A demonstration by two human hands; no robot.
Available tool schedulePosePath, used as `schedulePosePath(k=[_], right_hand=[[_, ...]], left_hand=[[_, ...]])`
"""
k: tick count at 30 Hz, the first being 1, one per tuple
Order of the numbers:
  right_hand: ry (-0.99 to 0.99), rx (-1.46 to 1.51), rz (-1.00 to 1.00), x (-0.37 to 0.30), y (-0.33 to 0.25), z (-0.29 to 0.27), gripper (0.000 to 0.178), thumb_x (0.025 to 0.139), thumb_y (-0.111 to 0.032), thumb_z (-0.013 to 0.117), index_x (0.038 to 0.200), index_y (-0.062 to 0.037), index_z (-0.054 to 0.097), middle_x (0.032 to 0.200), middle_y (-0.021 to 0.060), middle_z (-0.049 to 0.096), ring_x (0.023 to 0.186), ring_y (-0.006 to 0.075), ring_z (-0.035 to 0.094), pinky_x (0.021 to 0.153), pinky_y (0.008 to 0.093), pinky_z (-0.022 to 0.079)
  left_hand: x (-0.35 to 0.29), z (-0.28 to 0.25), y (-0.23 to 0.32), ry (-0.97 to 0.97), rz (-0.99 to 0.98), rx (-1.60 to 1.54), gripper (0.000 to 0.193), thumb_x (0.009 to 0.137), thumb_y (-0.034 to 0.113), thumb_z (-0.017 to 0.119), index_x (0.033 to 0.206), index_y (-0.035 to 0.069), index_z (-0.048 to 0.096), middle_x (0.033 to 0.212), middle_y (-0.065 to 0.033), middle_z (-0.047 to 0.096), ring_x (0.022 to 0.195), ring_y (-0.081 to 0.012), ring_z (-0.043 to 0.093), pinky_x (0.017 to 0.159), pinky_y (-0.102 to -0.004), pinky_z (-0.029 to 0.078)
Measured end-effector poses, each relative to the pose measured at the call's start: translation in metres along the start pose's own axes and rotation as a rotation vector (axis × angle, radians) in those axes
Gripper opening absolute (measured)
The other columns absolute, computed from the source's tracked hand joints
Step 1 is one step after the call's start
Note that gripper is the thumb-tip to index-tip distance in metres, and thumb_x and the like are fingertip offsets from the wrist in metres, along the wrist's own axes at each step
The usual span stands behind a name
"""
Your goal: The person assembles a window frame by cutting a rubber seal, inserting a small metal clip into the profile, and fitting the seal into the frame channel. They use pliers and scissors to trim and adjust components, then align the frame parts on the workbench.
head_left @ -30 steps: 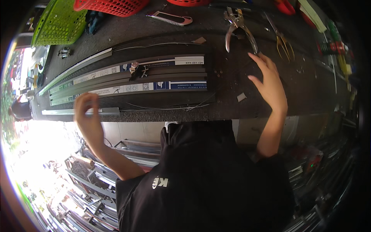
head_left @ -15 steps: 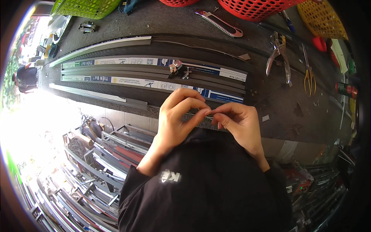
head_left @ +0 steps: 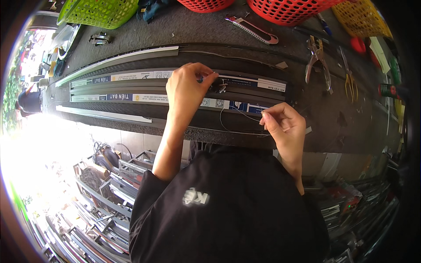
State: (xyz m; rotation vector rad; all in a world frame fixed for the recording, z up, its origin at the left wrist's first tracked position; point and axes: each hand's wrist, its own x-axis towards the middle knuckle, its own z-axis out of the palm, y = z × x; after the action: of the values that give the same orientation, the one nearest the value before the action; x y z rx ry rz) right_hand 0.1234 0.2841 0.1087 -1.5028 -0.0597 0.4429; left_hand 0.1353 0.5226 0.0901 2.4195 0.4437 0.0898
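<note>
1. The left hand [head_left: 186, 90] reaches over the long dark rail [head_left: 175, 94] lying lengthwise on the bench [head_left: 197, 30]. Its fingers are pinched shut on or right at the small metal fitting [head_left: 219, 85] that sits on the rail's upper face. That grip looks meant to steady the fitting while the other hand works the wire.

2. The right hand [head_left: 283, 127] hovers near the front edge of the bench, thumb and forefinger pressed together on the end of a thin wire [head_left: 239, 115]. The wire runs from those fingers in a loose curve back up toward the fitting, so the two hands hold the two ends of one line; it hangs slack, not stretched.

3. The rail lies flat with a pale strip [head_left: 118, 61] behind it and another pale strip [head_left: 103, 114] in front, all parallel to the bench edge, which keeps them from rolling and leaves the whole length within reach.

4. Tools lie well apart from the hands at the far side: a utility knife [head_left: 252, 30], pliers [head_left: 318, 59] and yellow-handled snips [head_left: 350, 79]. Behind them stand a green basket [head_left: 98, 11] and a red basket [head_left: 289, 8], pushed back so that the working strip stays open.
</note>
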Motion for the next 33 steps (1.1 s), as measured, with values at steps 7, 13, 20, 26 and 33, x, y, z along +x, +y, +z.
schedulePosePath(k=[7,13,20,26,33], right_hand=[[-0.028,-0.036,-0.25,0.002,-0.011,0.019,0.004,0.087,-0.003,0.07,0.086,-0.0025,0.066,0.113,0.0107,0.058,0.097,0.0124,0.051,0.089,0.0282,0.042],[-0.054,0.046,-0.308,0.007,-0.014,0.027,0.006,0.087,-0.002,0.069,0.085,-0.0013,0.064,0.115,0.011,0.056,0.108,0.0172,0.053,0.099,0.0338,0.04],[-0.068,0.06,-0.315,0.008,-0.011,0.029,0.007,0.087,-0.001,0.068,0.084,-0.0007,0.063,0.11,0.0091,0.054,0.108,0.0164,0.052,0.1,0.0332,0.039],[-0.059,0.023,-0.296,0.008,-0.008,0.029,0.005,0.087,-0.002,0.07,0.085,-0.0005,0.065,0.106,0.0073,0.053,0.104,0.0143,0.052,0.096,0.03,0.04],[-0.054,-0.026,-0.236,0.001,-0.006,0.027,0.007,0.088,-0.004,0.072,0.087,0.0005,0.067,0.104,0.0069,0.056,0.099,0.0131,0.054,0.092,0.0275,0.041]], left_hand=[[-0.018,0.01,0.0,-0.556,-0.172,-1.556,0.007,0.096,0.012,0.065,0.093,0.008,0.06,0.106,-0.0157,0.07,0.093,-0.0217,0.071,0.084,-0.0325,0.058],[-0.036,0.03,-0.003,-0.718,-0.277,-1.88,0.045,0.087,0.01,0.075,0.129,0.008,0.059,0.119,-0.0154,0.068,0.107,-0.0238,0.067,0.098,-0.0376,0.055],[-0.04,0.032,-0.003,-0.742,-0.198,-1.903,0.055,0.086,0.005,0.075,0.136,0.005,0.053,0.116,-0.0129,0.07,0.11,-0.0211,0.066,0.102,-0.0366,0.051],[-0.043,0.033,-0.003,-0.727,-0.155,-1.783,0.051,0.082,0.002,0.079,0.129,0.001,0.059,0.113,-0.0125,0.071,0.103,-0.0188,0.069,0.096,-0.0333,0.054],[-0.05,0.031,-0.005,-0.717,-0.165,-1.697,0.043,0.088,0.015,0.075,0.126,-0.001,0.064,0.108,-0.012,0.072,0.1,-0.0187,0.069,0.089,-0.0324,0.058]])
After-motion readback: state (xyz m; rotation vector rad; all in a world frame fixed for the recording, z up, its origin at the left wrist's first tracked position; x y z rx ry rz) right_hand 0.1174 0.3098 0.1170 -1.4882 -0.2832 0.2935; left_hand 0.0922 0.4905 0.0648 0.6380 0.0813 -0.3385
